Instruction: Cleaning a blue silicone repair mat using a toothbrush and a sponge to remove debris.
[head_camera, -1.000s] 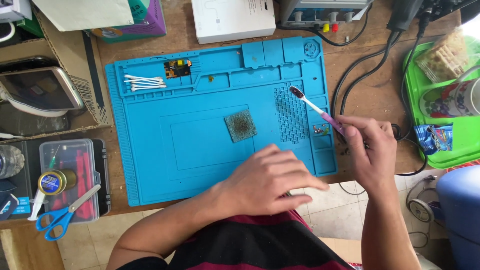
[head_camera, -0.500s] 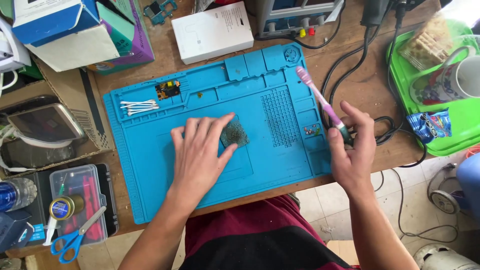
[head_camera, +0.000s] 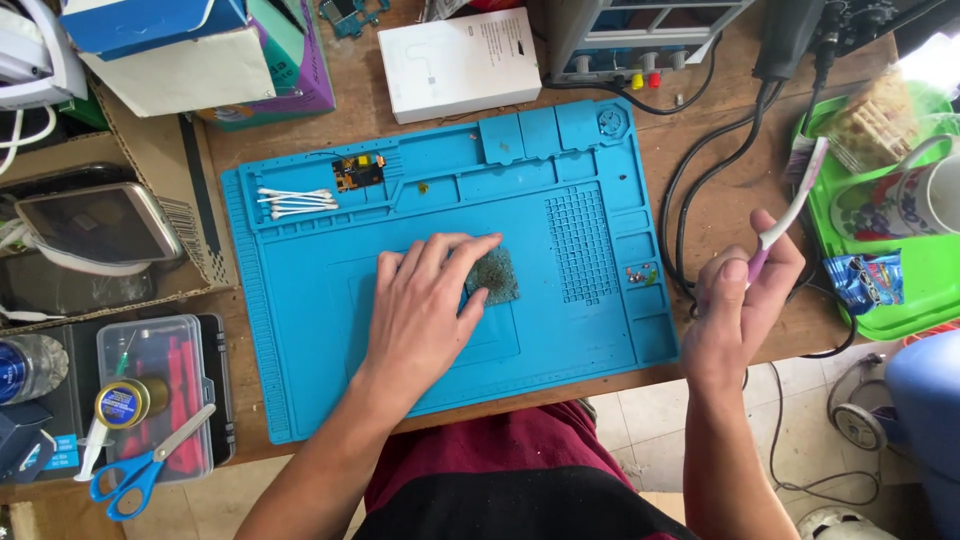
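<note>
My left hand (head_camera: 425, 305) lies flat on the blue silicone work mat (head_camera: 300, 300), fingertips pressing on a small green circuit board (head_camera: 494, 275) at the mat's middle. My right hand (head_camera: 735, 310) hovers past the mat's right edge, shut on a pink and white toothbrush (head_camera: 795, 205) that points up and away from the mat. Several cotton swabs (head_camera: 295, 200) and a small dark board with yellow parts (head_camera: 358, 172) sit in the mat's upper left trays.
A white box (head_camera: 458, 62) and black cables (head_camera: 700, 190) lie behind the mat. A green tray (head_camera: 930, 290) with a mug (head_camera: 940, 195) and blue wrapper (head_camera: 865, 280) stands right. Left: cardboard box (head_camera: 170, 200), clear plastic case (head_camera: 150, 390), blue scissors (head_camera: 140, 470).
My left hand came to rest on the green board. My right hand swung the toothbrush off the mat, out to the right and upward.
</note>
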